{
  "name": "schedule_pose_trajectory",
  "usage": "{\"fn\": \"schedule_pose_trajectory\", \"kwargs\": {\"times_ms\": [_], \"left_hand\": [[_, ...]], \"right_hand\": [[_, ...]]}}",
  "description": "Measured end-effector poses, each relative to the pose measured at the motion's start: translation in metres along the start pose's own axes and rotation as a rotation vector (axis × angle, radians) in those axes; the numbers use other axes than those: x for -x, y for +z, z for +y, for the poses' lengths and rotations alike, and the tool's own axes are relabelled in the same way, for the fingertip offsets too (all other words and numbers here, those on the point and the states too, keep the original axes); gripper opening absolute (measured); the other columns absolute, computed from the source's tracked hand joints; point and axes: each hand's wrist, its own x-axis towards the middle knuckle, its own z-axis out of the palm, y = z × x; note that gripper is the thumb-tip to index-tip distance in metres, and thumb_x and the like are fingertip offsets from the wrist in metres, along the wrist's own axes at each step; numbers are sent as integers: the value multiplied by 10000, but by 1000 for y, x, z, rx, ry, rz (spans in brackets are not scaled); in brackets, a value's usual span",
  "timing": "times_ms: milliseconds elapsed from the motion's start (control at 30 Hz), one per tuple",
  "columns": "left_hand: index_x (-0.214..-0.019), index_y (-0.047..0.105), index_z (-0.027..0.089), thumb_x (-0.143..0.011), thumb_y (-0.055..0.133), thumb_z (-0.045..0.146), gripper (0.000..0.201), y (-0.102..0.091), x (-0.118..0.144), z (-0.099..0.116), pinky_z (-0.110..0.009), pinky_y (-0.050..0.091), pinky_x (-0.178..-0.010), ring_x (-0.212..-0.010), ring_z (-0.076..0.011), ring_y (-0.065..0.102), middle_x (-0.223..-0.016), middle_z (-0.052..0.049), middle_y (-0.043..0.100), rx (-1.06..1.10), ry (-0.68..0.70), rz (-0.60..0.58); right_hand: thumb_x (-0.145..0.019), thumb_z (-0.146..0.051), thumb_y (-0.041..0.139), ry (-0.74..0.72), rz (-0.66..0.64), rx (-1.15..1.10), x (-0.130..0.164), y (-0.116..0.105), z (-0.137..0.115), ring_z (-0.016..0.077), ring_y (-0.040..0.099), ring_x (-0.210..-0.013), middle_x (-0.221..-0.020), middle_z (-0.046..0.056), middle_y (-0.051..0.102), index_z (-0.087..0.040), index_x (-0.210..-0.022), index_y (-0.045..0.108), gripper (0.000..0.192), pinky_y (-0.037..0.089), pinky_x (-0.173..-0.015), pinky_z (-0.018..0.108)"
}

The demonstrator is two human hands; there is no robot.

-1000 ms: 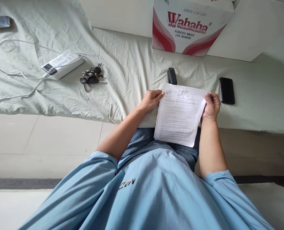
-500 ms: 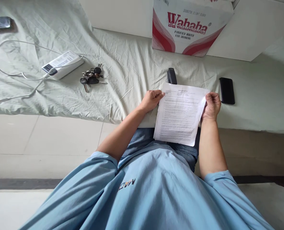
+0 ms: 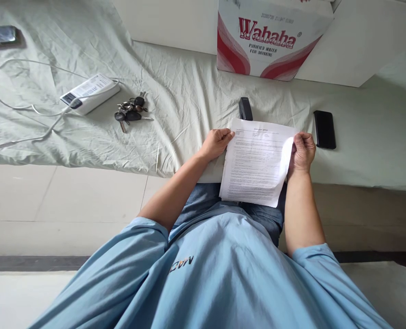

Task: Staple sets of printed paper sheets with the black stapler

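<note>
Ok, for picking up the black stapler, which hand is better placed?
Probably the left hand: it pinches the papers at their upper left edge, close to the black stapler. The right hand holds the opposite edge, nearer the black phone.

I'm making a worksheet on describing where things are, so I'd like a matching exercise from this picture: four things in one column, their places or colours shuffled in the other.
Column 1
1. printed paper
2. keys
3. box
4. black phone

Column 2
A. white with red curves and lettering
B. on the pale green cloth, to the right of the right hand
C. held at its sides by the left hand and the right hand
D. next to the white device with a cable

Right pairs: 1-C, 2-D, 3-A, 4-B
</note>
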Motion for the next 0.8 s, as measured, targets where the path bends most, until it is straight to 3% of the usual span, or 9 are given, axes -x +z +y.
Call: {"fn": "schedule_pose_trajectory", "kwargs": {"times_ms": [100, 400, 600, 800], "left_hand": [[-717, 361, 266, -1084, 565, 502, 482, 0, 0, -1, -318, 321, -635, -641, -137, 382, -624, 27, 422, 7, 2, 2], [-722, 357, 265, -1076, 566, 503, 474, -1, -1, 0, -317, 329, -637, -660, -141, 396, -635, 22, 429, 22, -22, 26], [-729, 400, 261, -1074, 570, 540, 475, 0, -2, -4, -316, 322, -630, -652, -136, 385, -641, 23, 439, 74, -28, 42], [-759, 492, 247, -1067, 582, 599, 477, 2, -4, -9, -309, 349, -634, -672, -139, 433, -684, 10, 504, 118, -43, 61]], "right_hand": [[-613, -860, 1007, 21, -34, 48, 3, 3, -6, 91, 360, -529, -656, -88, 486, -286, -826, 629, 719, 284, -494, 278], [-699, -860, 976, 87, -83, 165, 14, 3, -21, 88, 359, -530, -650, -92, 496, -271, -843, 654, 687, 270, -481, 275], [-603, -727, 1065, 211, -170, 280, 27, -2, -34, 73, 304, -464, -557, -102, 500, -259, -774, 684, 628, 220, -404, 267], [-617, -626, 1050, 272, -179, 284, 37, 4, -36, 69, 330, -437, -568, -86, 574, -263, -761, 647, 561, 193, -381, 248]]}}
